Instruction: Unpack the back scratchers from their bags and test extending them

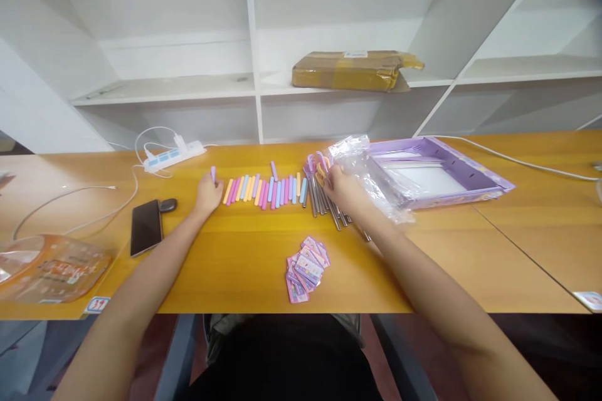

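My left hand [209,194] is closed on a short purple stick [213,172], whose tip sticks up above the fingers. It is at the left end of a row of pastel sticks [268,191] in pink, yellow, blue and purple. One purple stick [273,170] lies above that row. My right hand [341,187] reaches into a heap of thin metal rods [322,200] with pink, purple and yellow tops. Its fingers are bent around the coloured tops, and what they grip is partly hidden. A loose stack of small printed cards [306,268] lies nearer to me.
Right of the heap are a crumpled clear plastic bag [364,169] and an open purple box [484,185]. A phone [145,227], a power strip [176,156], cables and an orange clear pouch [61,269] are on the left. A taped parcel [348,72] sits on the shelf.
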Action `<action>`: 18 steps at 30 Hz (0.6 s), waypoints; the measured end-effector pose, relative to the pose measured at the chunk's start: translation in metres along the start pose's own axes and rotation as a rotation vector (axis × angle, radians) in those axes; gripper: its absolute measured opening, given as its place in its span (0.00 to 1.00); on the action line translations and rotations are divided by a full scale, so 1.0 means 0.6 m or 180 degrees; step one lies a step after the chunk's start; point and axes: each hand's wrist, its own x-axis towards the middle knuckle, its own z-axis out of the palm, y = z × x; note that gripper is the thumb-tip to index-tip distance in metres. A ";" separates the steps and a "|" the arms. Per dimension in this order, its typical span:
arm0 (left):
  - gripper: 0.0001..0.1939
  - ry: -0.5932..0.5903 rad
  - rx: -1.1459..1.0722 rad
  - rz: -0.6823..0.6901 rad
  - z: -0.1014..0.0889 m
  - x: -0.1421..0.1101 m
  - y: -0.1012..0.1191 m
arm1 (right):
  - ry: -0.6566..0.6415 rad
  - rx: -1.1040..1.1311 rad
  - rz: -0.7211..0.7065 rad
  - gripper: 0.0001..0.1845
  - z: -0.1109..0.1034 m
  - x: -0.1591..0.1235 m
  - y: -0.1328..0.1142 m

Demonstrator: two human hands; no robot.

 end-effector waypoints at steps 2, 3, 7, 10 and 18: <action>0.19 0.0105 -0.0010 0.0100 0.019 -0.013 -0.011 | -0.0020 -0.0119 -0.0048 0.04 0.018 -0.003 0.009; 0.23 0.0125 -0.0007 0.0153 0.026 -0.019 -0.015 | -0.0020 -0.0168 -0.0078 0.05 0.023 -0.004 0.013; 0.31 0.0100 -0.0017 0.0356 0.045 -0.026 -0.021 | 0.0037 -0.0281 -0.0238 0.11 0.037 -0.007 0.019; 0.29 0.0079 0.0018 0.0484 0.051 -0.022 -0.022 | 0.0056 -0.0283 -0.0422 0.13 0.049 -0.011 0.014; 0.23 -0.0048 0.0155 0.0726 0.048 -0.020 -0.029 | 0.0111 -0.0191 -0.0664 0.11 0.057 -0.024 0.008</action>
